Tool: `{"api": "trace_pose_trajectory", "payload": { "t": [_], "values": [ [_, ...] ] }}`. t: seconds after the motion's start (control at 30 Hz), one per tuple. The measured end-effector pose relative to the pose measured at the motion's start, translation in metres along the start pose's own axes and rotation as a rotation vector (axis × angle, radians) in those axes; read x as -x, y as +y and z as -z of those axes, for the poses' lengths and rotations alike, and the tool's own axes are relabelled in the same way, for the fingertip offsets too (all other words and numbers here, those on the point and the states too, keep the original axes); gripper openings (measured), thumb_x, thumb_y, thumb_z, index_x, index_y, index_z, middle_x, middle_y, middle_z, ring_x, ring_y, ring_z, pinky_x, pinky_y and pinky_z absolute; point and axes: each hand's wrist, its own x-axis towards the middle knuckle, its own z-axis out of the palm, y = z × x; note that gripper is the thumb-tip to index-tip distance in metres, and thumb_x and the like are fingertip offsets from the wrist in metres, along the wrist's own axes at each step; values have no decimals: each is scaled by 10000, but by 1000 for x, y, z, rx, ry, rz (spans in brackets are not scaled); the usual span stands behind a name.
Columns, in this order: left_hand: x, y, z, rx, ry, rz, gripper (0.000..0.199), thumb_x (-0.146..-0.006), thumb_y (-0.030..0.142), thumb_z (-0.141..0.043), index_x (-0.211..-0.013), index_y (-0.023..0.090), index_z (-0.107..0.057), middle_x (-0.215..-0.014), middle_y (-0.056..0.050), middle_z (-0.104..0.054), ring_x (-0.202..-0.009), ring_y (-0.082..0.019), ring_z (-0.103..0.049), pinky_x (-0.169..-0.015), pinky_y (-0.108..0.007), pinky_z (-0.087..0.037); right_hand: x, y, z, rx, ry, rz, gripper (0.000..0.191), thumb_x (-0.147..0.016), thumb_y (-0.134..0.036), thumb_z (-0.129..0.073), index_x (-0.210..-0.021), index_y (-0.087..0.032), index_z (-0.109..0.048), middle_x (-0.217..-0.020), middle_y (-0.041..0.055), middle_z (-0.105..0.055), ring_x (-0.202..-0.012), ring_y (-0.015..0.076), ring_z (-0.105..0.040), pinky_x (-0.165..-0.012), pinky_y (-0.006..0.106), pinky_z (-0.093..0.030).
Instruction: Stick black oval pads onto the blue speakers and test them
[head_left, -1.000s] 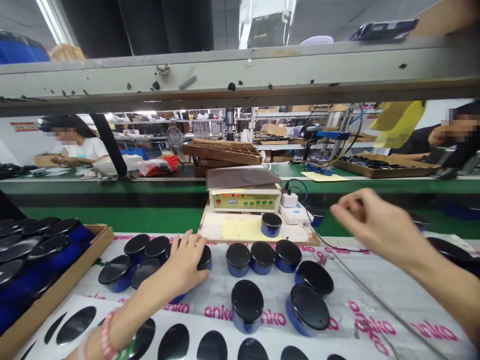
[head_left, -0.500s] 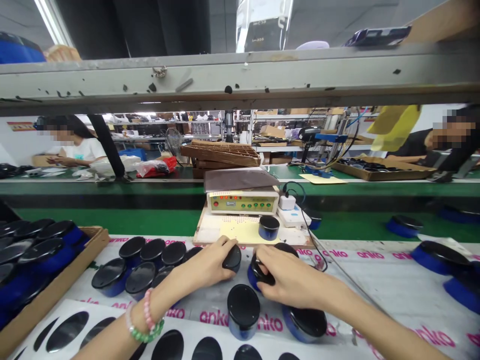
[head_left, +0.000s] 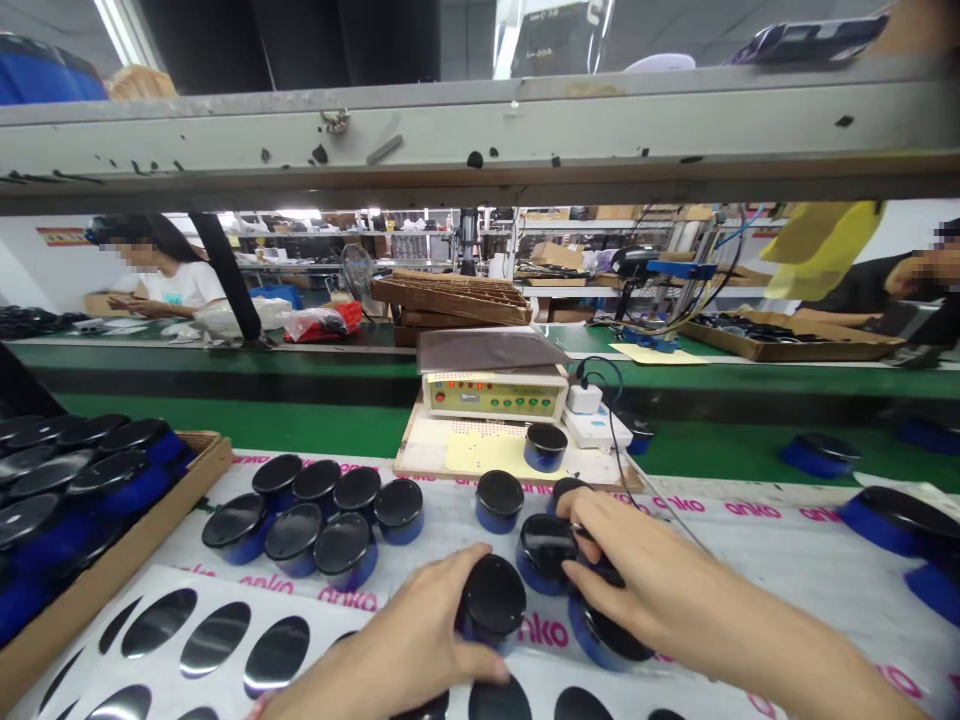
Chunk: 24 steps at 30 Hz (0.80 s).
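Observation:
My left hand (head_left: 431, 625) curls round a short blue cylinder with a glossy black top (head_left: 493, 598), fingers at its far side and thumb at its near side. To the right, my right hand (head_left: 637, 560) has its thumb and bent fingers apart, beside another black-topped cylinder (head_left: 547, 548) and over a third one (head_left: 609, 630), which it partly covers. Another black-topped cylinder (head_left: 499, 500) stands just beyond. Several more (head_left: 294, 535) are grouped to the left. A white sheet (head_left: 217, 590) carrying black ovals (head_left: 277, 652) lies in front, partly under my left forearm.
A cardboard tray (head_left: 169, 520) full of black-topped cylinders stands at left. Ahead, a control box (head_left: 495, 393) with lit indicators sits on a board (head_left: 420, 455), beside a power strip (head_left: 596, 428) with cables. A green conveyor belt (head_left: 315, 415) runs behind. An overhead shelf (head_left: 570, 125) crosses above; two people sit beyond.
My left hand has left a cylinder at the back and come nearer, onto the front one. My right hand has let go of its cylinder and shifted slightly right.

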Motion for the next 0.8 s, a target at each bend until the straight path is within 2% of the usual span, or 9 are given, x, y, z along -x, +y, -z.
{"api": "trace_pose_trajectory", "payload": {
  "t": [0.07, 0.17, 0.3, 0.4, 0.5, 0.57, 0.63, 0.73, 0.8],
  "values": [
    [4, 0, -9, 90, 75, -37, 725, -581, 274, -819, -1226, 245, -490, -1225, -47, -580, -1132, -278, -536, -989, -383, -413, 1, -13, -1, -125, -68, 24, 79, -888, -277, -482, -858, -240, -420, -852, -6, -529, -721, 162, -512, -625, 294, -393],
    [5, 14, -11, 187, 150, -148, 584, -602, 188, -764, -1128, 256, -520, -1112, -9, -572, -1033, -219, -565, -893, -311, -465, 0, -35, -6, -238, -153, 16, 150, -838, -324, -568, -865, -247, -442, -904, -14, -544, -766, 166, -524, -633, 290, -392],
    [5, 36, -3, 127, 202, -232, 509, -596, 159, -741, -1059, 250, -552, -1074, -16, -543, -1006, -213, -547, -879, -308, -455, 1, -46, -15, -269, -87, -106, 192, -832, -343, -567, -952, -258, -443, -904, -16, -555, -790, 178, -538, -652, 305, -399],
    [2, 37, -8, 117, 187, -230, 461, -604, 199, -762, -1019, 270, -574, -1070, 8, -585, -1012, -223, -542, -882, -314, -438, 4, -41, -20, -243, -67, -108, 194, -841, -315, -559, -989, -264, -445, -868, -22, -564, -770, 180, -550, -639, 300, -407],
    [-3, 23, -21, 206, 92, -113, 539, -584, 227, -796, -1051, 266, -531, -1045, 30, -626, -963, -221, -576, -832, -304, -449, 9, -31, -19, -120, -70, -72, 131, -857, -309, -570, -927, -251, -476, -902, -1, -584, -815, 205, -577, -660, 318, -430],
    [-6, 12, -28, 257, 25, -32, 619, -575, 219, -809, -1095, 248, -476, -1014, 28, -640, -934, -219, -589, -816, -304, -449, 16, -23, -17, 18, -71, -111, 130, -856, -330, -582, -867, -236, -494, -908, 27, -603, -838, 243, -597, -677, 358, -454],
    [-8, 4, -28, 255, -38, -7, 656, -586, 229, -812, -1131, 235, -448, -1034, 9, -636, -966, -228, -579, -851, -319, -435, 23, -15, -17, 162, -118, -192, 162, -816, -329, -628, -893, -225, -531, -939, 70, -633, -848, 292, -620, -671, 400, -482],
    [-13, 6, -15, 170, -115, -3, 717, -584, 307, -823, -1194, 237, -453, -1145, -36, -584, -1067, -261, -531, -912, -350, -411, 32, -1, -29, 294, -206, -271, 321, -762, -270, -667, -1058, -205, -560, -1260, 156, -554, -947, 356, -626, -699, 446, -514],
    [-20, 14, -2, 118, -74, -49, 547, -683, 362, -751, -1151, 226, -504, -1130, -47, -572, -1048, -253, -532, -897, -351, -421, 36, 7, -40, 262, -196, -273, 338, -802, -249, -609, -1130, -207, -534, -1405, 150, -424, -992, 341, -618, -726, 431, -518]
  ]
}}
